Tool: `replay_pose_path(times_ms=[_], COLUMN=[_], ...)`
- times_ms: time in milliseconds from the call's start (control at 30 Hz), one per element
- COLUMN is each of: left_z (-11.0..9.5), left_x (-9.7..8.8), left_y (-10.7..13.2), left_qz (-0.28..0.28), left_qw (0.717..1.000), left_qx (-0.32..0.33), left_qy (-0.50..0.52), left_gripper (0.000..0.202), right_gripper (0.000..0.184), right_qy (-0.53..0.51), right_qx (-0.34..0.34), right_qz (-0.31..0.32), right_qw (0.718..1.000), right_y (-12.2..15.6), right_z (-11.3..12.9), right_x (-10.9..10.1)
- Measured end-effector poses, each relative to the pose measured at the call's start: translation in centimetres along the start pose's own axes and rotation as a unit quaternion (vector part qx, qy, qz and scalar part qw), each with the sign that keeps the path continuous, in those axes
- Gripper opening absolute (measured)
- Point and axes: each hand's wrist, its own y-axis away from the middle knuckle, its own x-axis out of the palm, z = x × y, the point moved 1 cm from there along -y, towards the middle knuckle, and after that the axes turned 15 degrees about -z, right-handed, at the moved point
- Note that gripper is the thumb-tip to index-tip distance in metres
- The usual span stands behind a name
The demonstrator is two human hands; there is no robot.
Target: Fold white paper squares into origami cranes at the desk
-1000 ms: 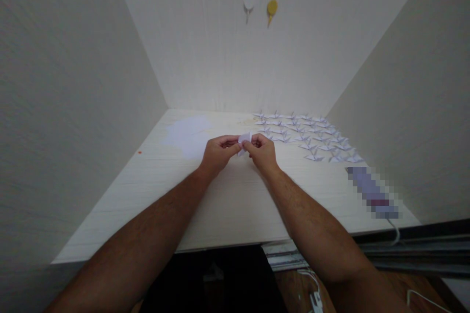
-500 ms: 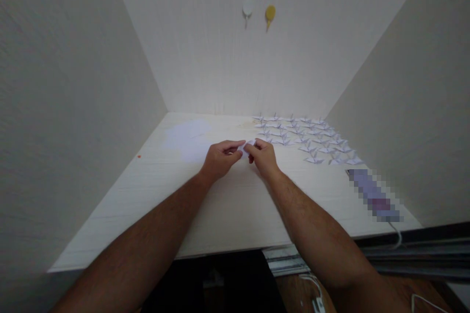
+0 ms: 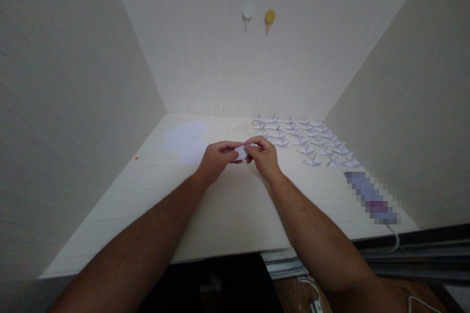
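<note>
My left hand (image 3: 216,157) and my right hand (image 3: 263,155) meet over the middle of the pale wooden table (image 3: 227,205). Both pinch a small folded piece of white paper (image 3: 241,152) between thumbs and fingertips, a little above the tabletop. Most of the paper is hidden by my fingers. Several finished paper cranes (image 3: 306,139) stand in rows just to the right of my right hand.
A stack of white paper sheets (image 3: 185,139) lies at the back left of the table. A blurred-out flat object (image 3: 370,198) with a white cable lies near the right front edge. Walls close the table in on three sides; two hooks (image 3: 259,13) hang on the back wall.
The paper piece stuck up between my fingertips a second ago; now it is lower and mostly covered by my fingers. Both hands stay in about the same place.
</note>
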Motion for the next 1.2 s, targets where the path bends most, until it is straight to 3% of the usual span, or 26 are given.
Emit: replay_pose_path(times_ms=[167,533,700,800,1000,1200], left_z=[0.11,-0.03,0.14,0.25,0.31,0.22], left_x=[-0.21,0.09,0.12,0.02,-0.18,-0.16], left_y=[-0.21,0.16,0.07,-0.09,-0.16,-0.12], left_qz=[-0.015,0.032,-0.002,0.008,0.0,0.002], left_qw=[1.0,0.999,0.996,0.995,0.997,0.996], left_qx=[-0.001,0.022,0.06,0.074,0.07,0.073], left_qy=[-0.003,-0.031,-0.059,-0.061,-0.044,-0.053], left_gripper=[0.033,0.038,0.034,0.033,0.035,0.036], right_gripper=[0.026,0.012,0.012,0.01,0.016,0.014], right_qy=[-0.038,-0.01,-0.014,-0.017,-0.039,-0.042], right_qx=[0.026,-0.001,0.005,-0.001,0.004,0.005], right_qz=[0.011,-0.055,-0.062,-0.071,-0.035,-0.055], right_qw=[0.999,0.998,0.998,0.997,0.999,0.998], right_y=[-0.12,-0.24,-0.18,-0.13,-0.02,-0.1], right_z=[-0.14,-0.43,-0.35,-0.27,0.11,-0.22], right_x=[-0.02,0.25,0.28,0.26,0.14,0.16])
